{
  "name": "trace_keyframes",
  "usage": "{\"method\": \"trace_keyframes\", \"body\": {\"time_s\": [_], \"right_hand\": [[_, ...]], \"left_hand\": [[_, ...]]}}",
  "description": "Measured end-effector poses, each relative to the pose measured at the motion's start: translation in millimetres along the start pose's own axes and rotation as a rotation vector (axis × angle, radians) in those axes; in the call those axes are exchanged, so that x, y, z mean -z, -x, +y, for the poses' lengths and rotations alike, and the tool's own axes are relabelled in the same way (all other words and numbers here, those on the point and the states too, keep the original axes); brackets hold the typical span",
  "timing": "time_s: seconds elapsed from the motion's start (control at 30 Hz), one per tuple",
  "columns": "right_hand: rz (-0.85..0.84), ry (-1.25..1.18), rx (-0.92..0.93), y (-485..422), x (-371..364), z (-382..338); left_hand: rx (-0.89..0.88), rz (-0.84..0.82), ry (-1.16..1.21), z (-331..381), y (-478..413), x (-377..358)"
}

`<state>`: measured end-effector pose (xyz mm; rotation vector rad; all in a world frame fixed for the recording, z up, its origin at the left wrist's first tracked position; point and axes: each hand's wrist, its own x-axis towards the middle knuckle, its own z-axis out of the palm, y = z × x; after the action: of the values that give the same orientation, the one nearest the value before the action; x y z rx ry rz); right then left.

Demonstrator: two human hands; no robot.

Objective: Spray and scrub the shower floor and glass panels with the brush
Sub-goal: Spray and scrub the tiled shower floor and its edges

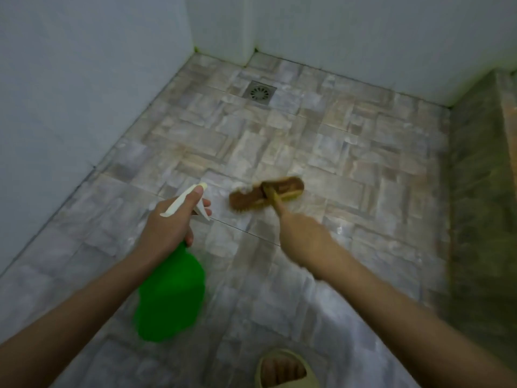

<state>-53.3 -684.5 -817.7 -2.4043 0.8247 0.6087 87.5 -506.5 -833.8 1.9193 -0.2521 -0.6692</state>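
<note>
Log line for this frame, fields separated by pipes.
phase: scrubbing floor | left hand: holds green spray bottle | right hand: holds brush, head on floor tiles

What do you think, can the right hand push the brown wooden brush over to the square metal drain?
Probably yes. Only bare stone-patterned tiled floor lies between the brown wooden scrubbing brush, held by its handle in the right hand, and the square metal drain. The person may need to lean forward.

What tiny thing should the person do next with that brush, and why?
Probably push the brush forward over the floor toward the drain. The right hand grips its handle, the bristles sit on the floor beside a little white foam, and the tiles ahead show none.
</note>
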Motion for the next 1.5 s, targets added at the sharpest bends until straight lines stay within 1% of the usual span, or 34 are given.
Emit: {"method": "trace_keyframes", "body": {"time_s": [0.03, 0.07, 0.17, 0.23, 0.33, 0.43, 0.5, 0.57, 0.63, 0.73, 0.83, 0.93, 1.03, 1.13, 1.23, 1.27, 1.33, 1.4, 1.43, 1.5], "right_hand": [[-0.019, 0.038, 0.030, 4.4, -4.2, -12.8], [-0.004, 0.082, 0.082, -4.8, -4.2, -24.6], [0.060, 0.193, 0.213, -72.7, 6.5, -58.5], [0.045, 0.195, 0.262, -108.0, 24.5, -80.3], [-0.040, 0.207, 0.246, -92.7, 27.2, -91.7], [-0.091, 0.247, 0.272, -51.8, -1.8, -95.2], [-0.016, 0.327, 0.344, -68.1, -9.7, -111.9], [0.066, 0.331, 0.420, -106.3, -7.9, -141.1], [0.018, 0.266, 0.431, -131.6, 4.0, -170.0], [-0.087, 0.259, 0.361, -110.7, 5.6, -177.5], [-0.144, 0.290, 0.354, -62.7, -22.2, -171.0], [-0.107, 0.338, 0.488, -81.0, -32.7, -205.8], [-0.098, 0.322, 0.536, -110.6, -28.2, -240.6], [-0.160, 0.365, 0.527, -83.9, -26.3, -222.1], [-0.278, 0.442, 0.545, -39.2, -40.1, -206.6], [-0.267, 0.473, 0.587, -38.3, -45.5, -212.6], [-0.187, 0.499, 0.655, -56.7, -57.2, -238.2], [-0.120, 0.474, 0.673, -79.0, -67.4, -265.5], [-0.119, 0.470, 0.673, -81.8, -69.8, -274.0], [-0.171, 0.480, 0.646, -68.7, -75.0, -272.0]], "left_hand": [[0.007, 0.017, 0.012, -0.9, 1.4, 6.4], [0.018, 0.037, 0.025, -2.4, 2.6, 12.1], [0.031, 0.103, 0.040, -6.5, 8.0, 28.4], [0.035, 0.142, 0.029, -11.3, 12.5, 39.5], [0.060, 0.194, 0.022, -15.8, 19.6, 56.1], [0.081, 0.238, 0.058, -16.1, 26.5, 75.5], [0.091, 0.264, 0.069, -17.4, 28.1, 88.7], [0.095, 0.306, 0.069, -21.4, 28.0, 99.4], [0.086, 0.352, 0.077, -29.0, 30.3, 107.2], [0.089, 0.378, 0.132, -38.1, 36.5, 116.9], [0.108, 0.412, 0.166, -41.5, 43.1, 131.5], [0.115, 0.457, 0.182, -47.4, 50.2, 146.7], [0.139, 0.504, 0.191, -59.5, 61.8, 157.7], [0.176, 0.532, 0.188, -74.8, 76.9, 166.3], [0.226, 0.586, 0.211, -87.8, 92.3, 179.1], [0.246, 0.600, 0.210, -91.1, 97.0, 183.0], [0.268, 0.609, 0.204, -97.5, 106.3, 188.6], [0.293, 0.616, 0.185, -105.2, 115.9, 192.5], [0.311, 0.624, 0.179, -109.1, 120.4, 193.3], [0.338, 0.662, 0.191, -116.4, 129.2, 193.1]]}}
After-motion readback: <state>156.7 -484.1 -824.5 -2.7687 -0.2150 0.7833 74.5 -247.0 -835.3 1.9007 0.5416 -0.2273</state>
